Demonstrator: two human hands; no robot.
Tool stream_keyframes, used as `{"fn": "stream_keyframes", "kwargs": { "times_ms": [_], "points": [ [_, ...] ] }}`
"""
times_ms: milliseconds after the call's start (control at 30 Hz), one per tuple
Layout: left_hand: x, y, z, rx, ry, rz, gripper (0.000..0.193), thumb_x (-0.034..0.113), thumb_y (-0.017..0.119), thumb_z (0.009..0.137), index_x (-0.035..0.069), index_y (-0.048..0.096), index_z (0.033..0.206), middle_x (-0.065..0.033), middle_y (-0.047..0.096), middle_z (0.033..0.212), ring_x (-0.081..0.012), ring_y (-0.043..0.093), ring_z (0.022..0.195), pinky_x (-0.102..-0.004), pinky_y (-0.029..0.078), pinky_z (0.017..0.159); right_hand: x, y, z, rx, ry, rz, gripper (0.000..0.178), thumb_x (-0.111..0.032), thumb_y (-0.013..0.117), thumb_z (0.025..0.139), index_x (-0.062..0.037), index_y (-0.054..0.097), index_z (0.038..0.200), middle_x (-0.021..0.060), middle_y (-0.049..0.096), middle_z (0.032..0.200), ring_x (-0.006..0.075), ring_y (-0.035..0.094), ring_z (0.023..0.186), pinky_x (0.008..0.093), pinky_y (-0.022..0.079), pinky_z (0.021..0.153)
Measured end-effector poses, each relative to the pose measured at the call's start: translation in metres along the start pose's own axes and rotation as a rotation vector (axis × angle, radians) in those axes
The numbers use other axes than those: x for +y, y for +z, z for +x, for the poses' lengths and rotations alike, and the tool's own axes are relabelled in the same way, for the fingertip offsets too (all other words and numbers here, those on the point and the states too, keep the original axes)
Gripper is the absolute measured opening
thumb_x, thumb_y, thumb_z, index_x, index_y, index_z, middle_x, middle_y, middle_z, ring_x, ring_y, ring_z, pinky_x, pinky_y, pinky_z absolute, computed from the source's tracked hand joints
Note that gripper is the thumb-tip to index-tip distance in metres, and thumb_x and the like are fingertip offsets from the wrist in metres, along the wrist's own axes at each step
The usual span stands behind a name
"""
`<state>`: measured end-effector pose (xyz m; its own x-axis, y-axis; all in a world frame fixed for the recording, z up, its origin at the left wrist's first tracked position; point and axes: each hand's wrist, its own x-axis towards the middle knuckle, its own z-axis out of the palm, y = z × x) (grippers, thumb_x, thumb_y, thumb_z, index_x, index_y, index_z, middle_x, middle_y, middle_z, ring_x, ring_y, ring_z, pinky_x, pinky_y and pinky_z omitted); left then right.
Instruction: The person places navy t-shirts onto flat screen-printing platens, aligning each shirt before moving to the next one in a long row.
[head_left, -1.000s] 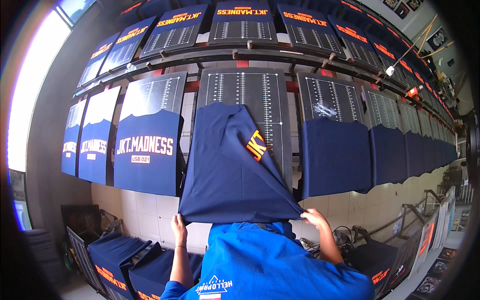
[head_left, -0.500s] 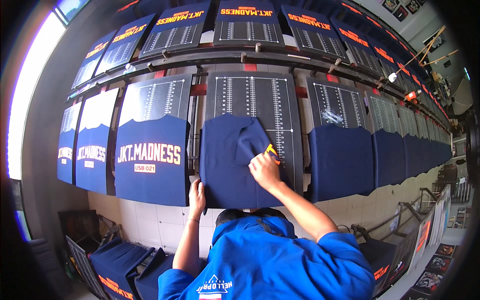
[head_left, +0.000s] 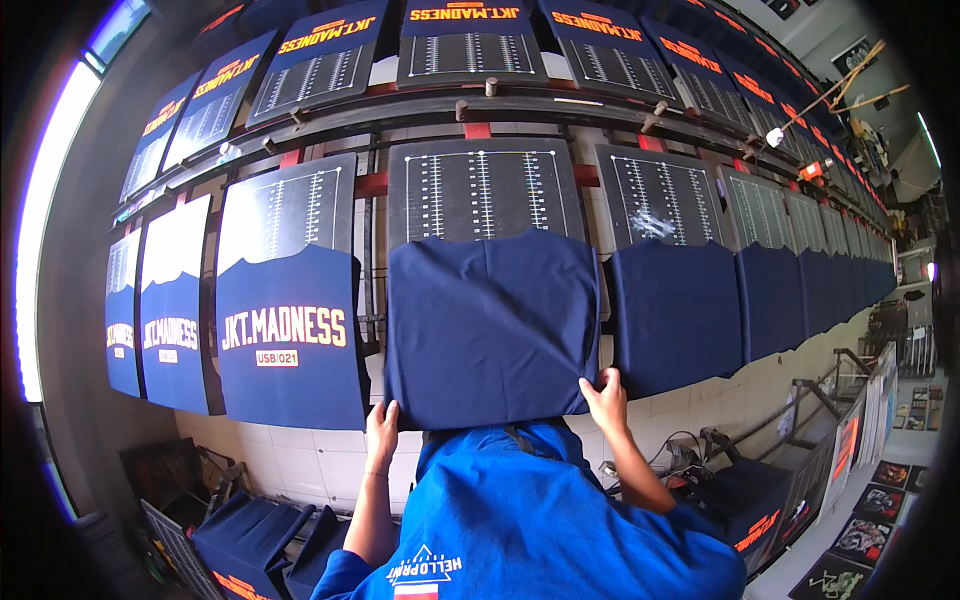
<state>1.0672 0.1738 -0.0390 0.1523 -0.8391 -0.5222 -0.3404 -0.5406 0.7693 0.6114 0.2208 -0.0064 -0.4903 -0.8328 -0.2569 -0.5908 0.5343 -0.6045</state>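
A plain navy fabric panel [head_left: 485, 330] lies over the near part of a black printing board [head_left: 408, 195] in front of me. White ruler scales show on the board's bare far end. At the panel's near left corner, my left hand [head_left: 381, 432] is closed on the edge, with the thumb at its side. My right hand [head_left: 607, 403] pinches the near right corner. Slanting creases run across the cloth toward that hand, and its near edge hangs close to my body.
To the left lies a navy panel with orange-white lettering [head_left: 285, 335] on its own board. A plain navy panel [head_left: 676, 305] covers the board on the right. Beyond a dark metal rail [head_left: 400, 105] stands another row of boards. Folded navy cloth [head_left: 245, 535] sits behind me at left.
The panel's folded-over right part, which showed some orange print, now lies spread with its plain side up. My right hand moved from mid-panel to the near right corner; my left stays near the left corner.
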Motion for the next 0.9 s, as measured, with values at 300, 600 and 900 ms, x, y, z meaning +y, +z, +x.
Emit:
{"fn": "stream_keyframes", "kwargs": {
  "times_ms": [300, 600, 900],
  "points": [
    [0.039, -0.019, -0.016, 0.065, 0.086, -0.114, 0.023, 0.021, 0.059, 0.100, 0.006, 0.053, 0.083, 0.0075, 0.042, 0.073, -0.0036, 0.036, 0.069, -0.0245, 0.030, 0.058, 0.002, -0.013, 0.005, 0.239, 0.212, 0.158, 0.015, -0.014, 0.055, 0.087, 0.0003, 0.058, 0.093, 0.0174, 0.062, 0.092, 0.0326, 0.064, 0.082, 0.0427, 0.050, 0.072],
    [0.025, -0.023, -0.027, 0.157, 0.030, 0.024, 0.023, 0.020, 0.060, 0.097, -0.003, 0.059, 0.101, -0.0022, 0.059, 0.085, -0.0102, 0.050, 0.078, -0.0283, 0.041, 0.069, 0.000, -0.022, 0.000, 0.134, 0.047, 0.035, 0.038, -0.035, 0.062, 0.094, 0.0033, 0.057, 0.095, 0.0252, 0.065, 0.085, 0.0438, 0.064, 0.081, 0.0513, 0.047, 0.072],
    [0.061, 0.014, 0.036, -0.153, 0.009, 0.238, 0.062, 0.049, 0.045, 0.101, -0.005, 0.051, 0.130, -0.0266, 0.063, 0.120, -0.0343, 0.062, 0.115, -0.0387, 0.046, 0.098, 0.006, -0.012, 0.048, -0.129, 0.166, 0.464, 0.062, -0.039, 0.065, 0.094, 0.0046, 0.046, 0.134, 0.0163, 0.062, 0.120, 0.0247, 0.060, 0.111, 0.0348, 0.045, 0.097]
  ]
}}
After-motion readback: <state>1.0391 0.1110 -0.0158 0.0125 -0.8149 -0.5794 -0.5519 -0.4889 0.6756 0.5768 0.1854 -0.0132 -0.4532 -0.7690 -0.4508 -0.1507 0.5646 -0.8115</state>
